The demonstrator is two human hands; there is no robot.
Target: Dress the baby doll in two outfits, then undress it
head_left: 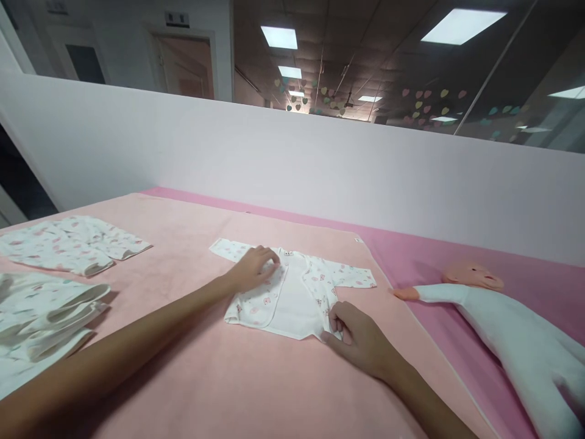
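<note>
A small white baby shirt (299, 296) with a pink print lies spread on the pink blanket, its front open and both sleeves stretched out sideways. My left hand (256, 268) rests over its left front panel, fingers loosely bent and the thumb a little apart. At the lower right front corner, my right hand (359, 338) has its fingers curled and closed on the shirt's edge. The cloth between those fingers is partly hidden.
Printed baby pants (75, 244) lie at the far left, with folded baby clothes (46, 317) nearer me. A baby doll (498, 329) in white lies on the pink mat (411, 262) to the right. Beyond the blanket (192, 372) rises a white partition (292, 171).
</note>
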